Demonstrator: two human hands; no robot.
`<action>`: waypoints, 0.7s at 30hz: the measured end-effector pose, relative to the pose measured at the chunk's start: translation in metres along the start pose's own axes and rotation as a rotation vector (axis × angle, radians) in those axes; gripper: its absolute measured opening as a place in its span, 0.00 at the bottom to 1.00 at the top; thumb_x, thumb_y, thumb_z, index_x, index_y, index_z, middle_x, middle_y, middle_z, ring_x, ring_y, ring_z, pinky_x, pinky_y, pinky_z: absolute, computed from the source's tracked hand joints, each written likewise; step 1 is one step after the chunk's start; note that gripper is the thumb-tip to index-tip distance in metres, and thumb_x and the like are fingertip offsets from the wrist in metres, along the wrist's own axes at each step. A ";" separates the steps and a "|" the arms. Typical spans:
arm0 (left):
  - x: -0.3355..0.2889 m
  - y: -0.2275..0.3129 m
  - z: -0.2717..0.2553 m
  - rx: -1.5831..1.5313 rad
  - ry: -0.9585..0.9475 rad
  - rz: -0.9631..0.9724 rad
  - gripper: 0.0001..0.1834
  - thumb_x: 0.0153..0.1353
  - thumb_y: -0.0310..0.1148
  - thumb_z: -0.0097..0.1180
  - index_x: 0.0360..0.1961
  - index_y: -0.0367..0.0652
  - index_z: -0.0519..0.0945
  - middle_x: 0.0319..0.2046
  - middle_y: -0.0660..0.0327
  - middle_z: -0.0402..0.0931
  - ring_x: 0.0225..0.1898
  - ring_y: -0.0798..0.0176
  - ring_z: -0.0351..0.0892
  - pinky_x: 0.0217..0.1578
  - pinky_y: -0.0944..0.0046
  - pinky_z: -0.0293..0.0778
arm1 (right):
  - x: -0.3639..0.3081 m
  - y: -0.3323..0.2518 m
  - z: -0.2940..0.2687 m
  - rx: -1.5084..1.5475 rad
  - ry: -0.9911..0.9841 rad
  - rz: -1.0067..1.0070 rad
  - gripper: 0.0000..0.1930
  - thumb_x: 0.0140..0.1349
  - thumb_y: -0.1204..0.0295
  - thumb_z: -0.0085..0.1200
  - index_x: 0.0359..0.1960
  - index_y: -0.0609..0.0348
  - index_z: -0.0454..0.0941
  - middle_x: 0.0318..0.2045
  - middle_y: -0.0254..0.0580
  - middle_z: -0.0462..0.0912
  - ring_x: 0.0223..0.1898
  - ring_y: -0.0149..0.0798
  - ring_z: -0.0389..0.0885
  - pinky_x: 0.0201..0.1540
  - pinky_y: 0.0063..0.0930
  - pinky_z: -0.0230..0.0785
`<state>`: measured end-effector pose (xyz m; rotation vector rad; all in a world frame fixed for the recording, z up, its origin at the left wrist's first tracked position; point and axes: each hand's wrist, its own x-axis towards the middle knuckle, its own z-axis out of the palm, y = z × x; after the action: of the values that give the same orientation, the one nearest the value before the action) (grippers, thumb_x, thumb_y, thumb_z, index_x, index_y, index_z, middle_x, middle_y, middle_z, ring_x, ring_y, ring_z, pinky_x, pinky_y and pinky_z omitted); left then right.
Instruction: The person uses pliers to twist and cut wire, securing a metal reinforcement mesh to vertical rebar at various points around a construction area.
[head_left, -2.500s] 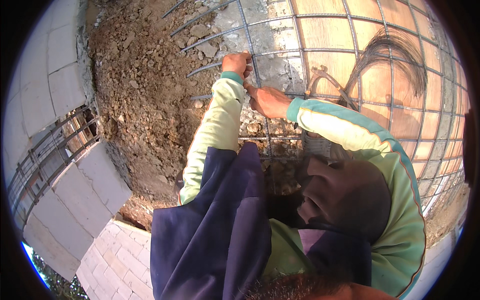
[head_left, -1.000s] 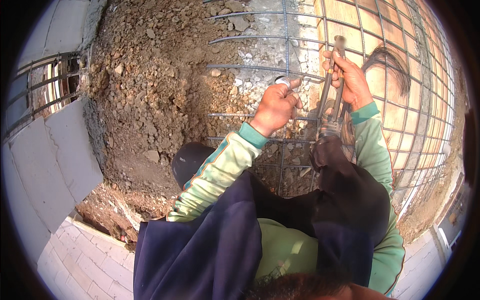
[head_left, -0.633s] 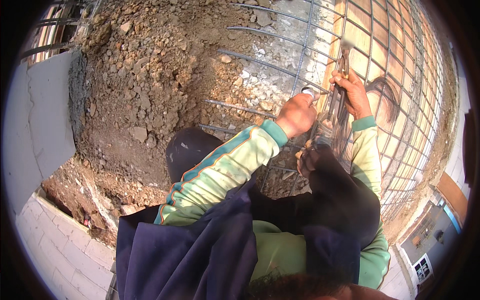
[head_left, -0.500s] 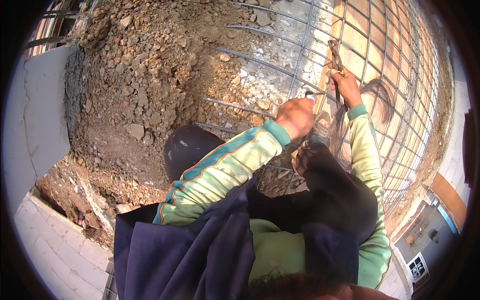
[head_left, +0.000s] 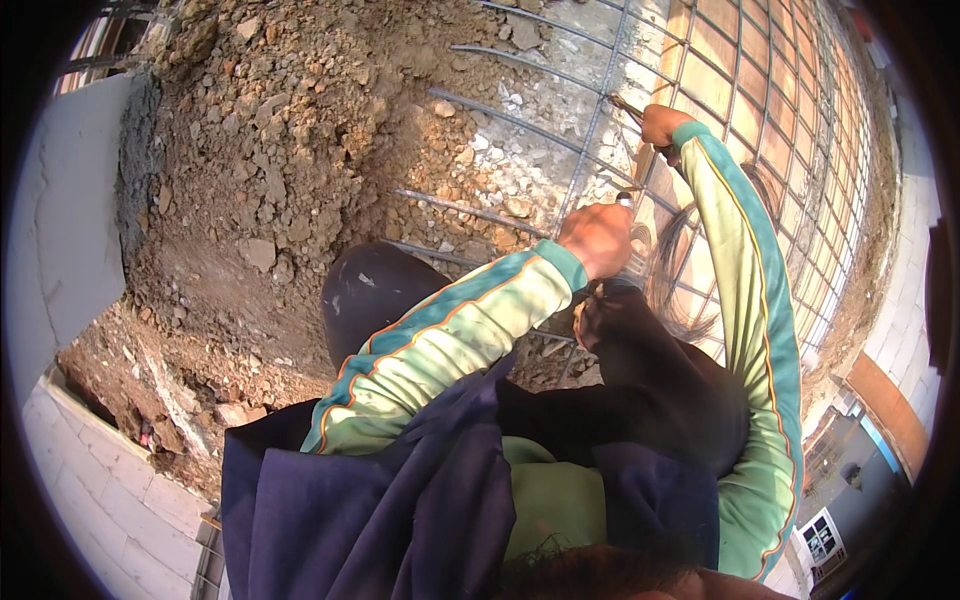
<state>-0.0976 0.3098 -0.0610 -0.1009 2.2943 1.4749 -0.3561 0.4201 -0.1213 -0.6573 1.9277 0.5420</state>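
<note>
My left hand (head_left: 597, 241) is closed around a tool with a pale handle end (head_left: 625, 199); a thin dark metal tip sticks out beyond it, and the rest is hidden in my fist. Farther off, my right hand (head_left: 663, 126) grips a pair of pincers (head_left: 627, 107). Their jaws are at a crossing of the steel rebar grid (head_left: 607, 85); whether they bite on anything is too small to tell. A loose bundle of thin dark tie wire (head_left: 668, 262) hangs over the grid beside my bent leg, close to both hands.
Wooden boards (head_left: 709, 80) lie under the grid on the right. Bar ends (head_left: 475, 208) jut left over white rubble (head_left: 500, 165). Loose earth and stones (head_left: 270, 130) cover the left, up to a grey concrete block (head_left: 75, 220). Pale block paving (head_left: 115, 480) lies at lower left.
My right hand has swung up and left with the pincers, from over the boards to a rebar crossing, its elbow raised outward. My left hand stays nearly in place.
</note>
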 end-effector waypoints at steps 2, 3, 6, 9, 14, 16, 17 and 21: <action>-0.008 -0.008 -0.010 0.005 -0.005 -0.047 0.12 0.57 0.29 0.47 0.37 0.38 0.81 0.37 0.43 0.82 0.44 0.36 0.80 0.49 0.44 0.75 | -0.010 -0.052 -0.026 0.028 0.028 0.105 0.12 0.50 0.77 0.54 0.35 0.68 0.84 0.31 0.52 0.87 0.34 0.48 0.87 0.38 0.43 0.78; -0.006 0.000 -0.012 -0.009 -0.032 -0.033 0.12 0.57 0.29 0.46 0.37 0.38 0.80 0.38 0.43 0.82 0.45 0.36 0.80 0.50 0.44 0.74 | -0.015 -0.046 -0.032 0.015 0.029 0.157 0.13 0.49 0.76 0.55 0.37 0.68 0.85 0.31 0.53 0.87 0.34 0.49 0.87 0.38 0.44 0.78; -0.006 0.009 -0.015 -0.006 -0.077 -0.011 0.12 0.58 0.29 0.46 0.38 0.38 0.80 0.39 0.43 0.82 0.47 0.37 0.80 0.51 0.45 0.74 | -0.007 -0.037 -0.041 -0.266 -0.054 0.136 0.13 0.58 0.76 0.49 0.38 0.72 0.83 0.27 0.53 0.85 0.28 0.50 0.87 0.33 0.48 0.79; -0.003 -0.008 -0.003 0.033 -0.028 0.012 0.12 0.59 0.29 0.47 0.39 0.39 0.81 0.40 0.42 0.82 0.47 0.38 0.80 0.51 0.46 0.74 | 0.002 -0.062 -0.053 -0.439 0.053 0.130 0.14 0.56 0.73 0.53 0.42 0.59 0.86 0.35 0.48 0.88 0.37 0.49 0.88 0.40 0.46 0.79; -0.008 0.003 -0.003 -0.020 0.048 -0.003 0.11 0.61 0.33 0.51 0.38 0.38 0.81 0.38 0.43 0.83 0.45 0.39 0.82 0.50 0.46 0.75 | 0.007 -0.081 -0.045 -0.480 0.157 0.351 0.14 0.56 0.68 0.56 0.43 0.55 0.87 0.41 0.45 0.88 0.43 0.51 0.87 0.41 0.45 0.79; -0.007 0.004 -0.002 -0.042 0.040 0.067 0.13 0.60 0.37 0.58 0.36 0.38 0.82 0.36 0.43 0.83 0.43 0.39 0.83 0.48 0.46 0.76 | 0.009 -0.058 -0.035 -0.467 0.195 0.298 0.14 0.59 0.65 0.54 0.43 0.54 0.87 0.41 0.45 0.88 0.43 0.51 0.87 0.42 0.44 0.79; -0.004 -0.003 0.005 -0.045 0.040 0.062 0.13 0.60 0.37 0.58 0.36 0.38 0.82 0.36 0.43 0.83 0.43 0.39 0.83 0.48 0.46 0.76 | 0.008 -0.053 -0.033 -0.381 0.227 0.218 0.15 0.61 0.61 0.54 0.42 0.55 0.87 0.40 0.45 0.88 0.43 0.51 0.87 0.43 0.44 0.79; 0.004 -0.037 0.022 0.152 0.099 0.095 0.14 0.55 0.38 0.63 0.35 0.37 0.83 0.32 0.45 0.83 0.39 0.42 0.85 0.42 0.48 0.79 | -0.013 -0.079 -0.028 -0.080 0.249 0.210 0.32 0.57 0.41 0.62 0.39 0.65 0.85 0.36 0.50 0.87 0.41 0.53 0.87 0.44 0.45 0.78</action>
<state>-0.0842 0.3141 -0.1017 -0.0217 2.5144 1.3625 -0.3186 0.3459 -0.1052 -0.5980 2.2344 0.6987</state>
